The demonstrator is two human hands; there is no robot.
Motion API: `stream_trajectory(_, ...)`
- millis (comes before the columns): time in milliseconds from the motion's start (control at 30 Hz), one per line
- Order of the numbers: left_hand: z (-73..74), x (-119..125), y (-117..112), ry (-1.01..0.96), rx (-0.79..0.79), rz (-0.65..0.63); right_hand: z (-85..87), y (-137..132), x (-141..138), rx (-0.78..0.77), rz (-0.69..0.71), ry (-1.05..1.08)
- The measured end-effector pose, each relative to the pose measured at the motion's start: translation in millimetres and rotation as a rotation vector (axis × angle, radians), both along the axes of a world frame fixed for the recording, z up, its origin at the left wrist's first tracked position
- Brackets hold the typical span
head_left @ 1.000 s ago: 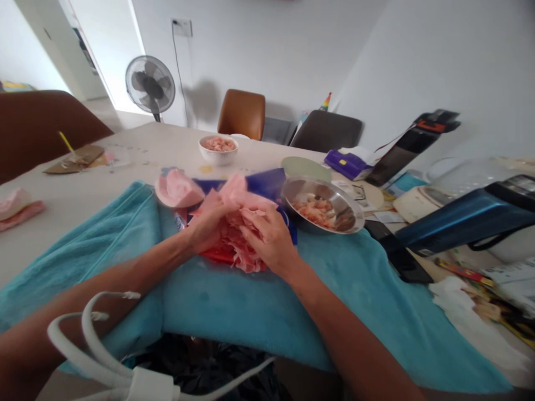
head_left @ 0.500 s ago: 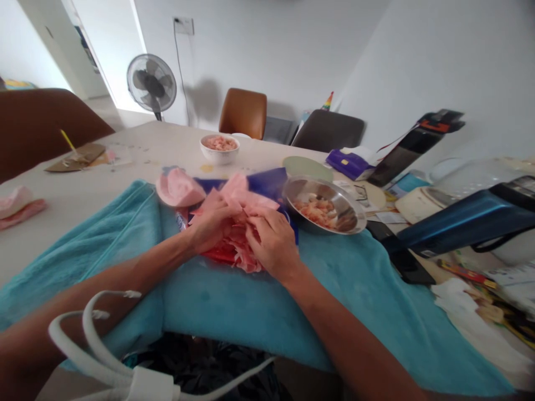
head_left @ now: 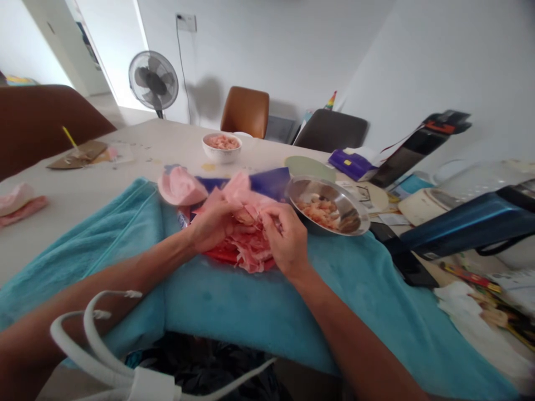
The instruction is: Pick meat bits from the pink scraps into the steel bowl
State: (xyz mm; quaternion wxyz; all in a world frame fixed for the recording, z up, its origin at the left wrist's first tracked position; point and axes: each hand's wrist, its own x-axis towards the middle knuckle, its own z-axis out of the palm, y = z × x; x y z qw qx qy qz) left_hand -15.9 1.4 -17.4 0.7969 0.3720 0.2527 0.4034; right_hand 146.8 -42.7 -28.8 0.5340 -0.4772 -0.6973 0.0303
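A pinkish piece that looks like a pomelo segment point(head_left: 247, 215) is between my hands, over a heap of pink peel and membrane scraps point(head_left: 254, 253). My left hand point(head_left: 212, 227) is closed on the segment from the left, its fingers partly hidden. On the right, my right hand point(head_left: 288, 238) is closed in a pinch, with thin bits of membrane at the fingertips. Beside it stands a steel bowl point(head_left: 363, 217) with peeled pink flesh point(head_left: 321, 210) inside. A thick cup of pink peel point(head_left: 179, 186) lies behind my left hand.
A teal towel point(head_left: 234, 306) covers the table's near side. Farther back is a white bowl point(head_left: 221, 155) of pink flesh. A blue bottle point(head_left: 468, 220), phone point(head_left: 407, 262) and purple packet point(head_left: 351, 163) lie to the right. White cables point(head_left: 94, 340) hang in the foreground.
My right hand has drawn a little to the right, away from my left, and its fingers have curled into a pinch. My left hand stays nearly in place. The view shifts slightly.
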Motion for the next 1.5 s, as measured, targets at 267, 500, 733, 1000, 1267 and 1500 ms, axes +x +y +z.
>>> stream_trajectory(267, 3.5, -2, 2, -0.013, -0.083, 0.006, 10.0, 6, 4, -0.457, 0.026, 0.746)
stream_trajectory(500, 6.6, -1, 1, 0.003, -0.111, 0.036, 16.8, 8, 5, -0.681, 0.250, 1.074)
stream_trajectory(733, 5.2, -3, 4, -0.014, -0.106, 0.015, 16.4, 7, 3, -0.662, 0.266, 1.091)
stream_trajectory(1000, 10.1, -9, 8, -0.025, -0.067, -0.030, 16.5, 7, 4, -0.652, 0.318, 1.086)
stream_trajectory(1267, 12.5, -22, 20, 0.096, 0.003, 0.028, 14.1, 5, 6, -0.568, 0.215, 0.826)
stream_trajectory(1500, 14.5, -27, 19, 0.153, 0.108, -0.010, 10.4, 7, 13, -0.252, 0.030, 0.228)
